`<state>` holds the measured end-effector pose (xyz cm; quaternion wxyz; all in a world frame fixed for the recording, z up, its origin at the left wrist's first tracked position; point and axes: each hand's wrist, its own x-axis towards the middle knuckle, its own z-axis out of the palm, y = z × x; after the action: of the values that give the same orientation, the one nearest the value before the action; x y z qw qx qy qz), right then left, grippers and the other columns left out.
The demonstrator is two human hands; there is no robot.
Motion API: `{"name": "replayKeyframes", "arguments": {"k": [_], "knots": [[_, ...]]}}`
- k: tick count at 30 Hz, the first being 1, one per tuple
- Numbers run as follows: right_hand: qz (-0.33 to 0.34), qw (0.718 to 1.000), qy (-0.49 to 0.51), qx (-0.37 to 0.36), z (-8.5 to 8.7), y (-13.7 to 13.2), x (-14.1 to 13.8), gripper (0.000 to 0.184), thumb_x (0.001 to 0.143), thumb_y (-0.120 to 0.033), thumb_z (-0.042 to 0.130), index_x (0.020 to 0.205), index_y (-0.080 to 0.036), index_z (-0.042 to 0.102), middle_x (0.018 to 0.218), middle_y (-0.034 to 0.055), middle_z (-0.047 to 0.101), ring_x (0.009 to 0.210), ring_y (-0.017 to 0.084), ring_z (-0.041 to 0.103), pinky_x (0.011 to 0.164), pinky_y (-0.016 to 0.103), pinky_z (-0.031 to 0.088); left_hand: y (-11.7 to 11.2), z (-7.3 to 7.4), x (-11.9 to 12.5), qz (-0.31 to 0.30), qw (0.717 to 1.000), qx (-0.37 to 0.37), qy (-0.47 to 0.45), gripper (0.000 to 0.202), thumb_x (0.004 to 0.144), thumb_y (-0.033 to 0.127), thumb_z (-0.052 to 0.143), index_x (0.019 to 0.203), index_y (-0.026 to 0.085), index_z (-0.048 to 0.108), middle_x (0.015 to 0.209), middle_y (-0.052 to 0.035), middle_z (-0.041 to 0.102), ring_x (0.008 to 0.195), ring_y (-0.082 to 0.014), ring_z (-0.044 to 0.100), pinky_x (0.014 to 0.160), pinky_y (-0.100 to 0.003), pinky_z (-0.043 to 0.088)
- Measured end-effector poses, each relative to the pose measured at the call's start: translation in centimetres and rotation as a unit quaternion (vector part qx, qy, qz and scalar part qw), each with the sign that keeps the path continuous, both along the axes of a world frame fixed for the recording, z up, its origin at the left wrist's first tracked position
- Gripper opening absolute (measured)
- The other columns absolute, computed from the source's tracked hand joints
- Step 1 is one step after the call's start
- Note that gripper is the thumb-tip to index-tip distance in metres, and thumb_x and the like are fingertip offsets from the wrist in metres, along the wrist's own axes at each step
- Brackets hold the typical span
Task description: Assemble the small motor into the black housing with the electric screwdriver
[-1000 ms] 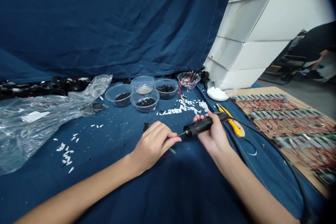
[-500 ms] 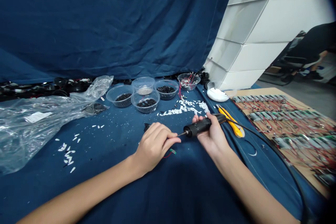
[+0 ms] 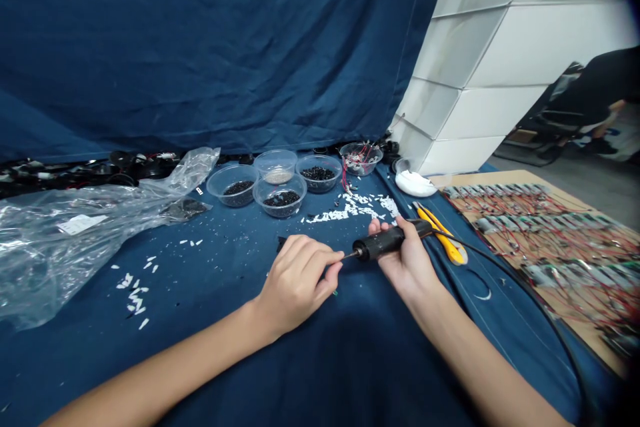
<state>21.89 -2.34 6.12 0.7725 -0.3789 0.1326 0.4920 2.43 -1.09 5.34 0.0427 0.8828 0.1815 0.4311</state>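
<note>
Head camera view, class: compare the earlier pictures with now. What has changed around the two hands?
The left hand has slid over the small green circuit board, hiding its red wire. The right hand still grips the black soldering iron. The clear plastic bowls stayed where they were.

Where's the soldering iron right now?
In the head view, the soldering iron is in the person's right hand, right of the picture's middle. Its thin tip points at the left hand's fingers, and a yellow-handled tool lies just beyond it.

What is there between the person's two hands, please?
In the head view, the black corded soldering iron held in the right hand spans the gap, its thin metal tip ending at the fingertips of the left hand, above blue cloth.
</note>
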Motion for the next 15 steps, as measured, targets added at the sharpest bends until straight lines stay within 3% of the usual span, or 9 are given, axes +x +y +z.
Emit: {"name": "replayKeyframes", "arguments": {"k": [7, 15], "knots": [[-0.009, 1.000, -0.017, 0.002, 0.4, -0.2, -0.3, 0.010, 0.093, -0.020, 0.053, 0.091, -0.012, 0.046, 0.077, 0.0025, 0.054, 0.073, 0.015, 0.066, 0.065, 0.027, 0.062, 0.1, 0.6, 0.0, 0.039, 0.996, -0.076, -0.033, 0.008, 0.088, 0.016, 0.062, 0.093, 0.017, 0.057, 0.086, -0.0027, 0.064, 0.082, -0.0157, 0.057, 0.075, -0.033, 0.046], [-0.032, 0.993, -0.102, 0.042, 1.0, -0.6, -0.6, 0.011, 0.092, -0.022, 0.053, 0.086, -0.013, 0.048, 0.071, 0.0001, 0.055, 0.069, 0.012, 0.064, 0.070, 0.026, 0.062, -0.2, 2.2, -0.1, 0.013, 0.998, -0.065, 0.025, 0.004, 0.093, 0.017, 0.055, 0.090, 0.017, 0.054, 0.085, -0.0019, 0.063, 0.083, -0.0150, 0.056, 0.079, -0.033, 0.043]]}}
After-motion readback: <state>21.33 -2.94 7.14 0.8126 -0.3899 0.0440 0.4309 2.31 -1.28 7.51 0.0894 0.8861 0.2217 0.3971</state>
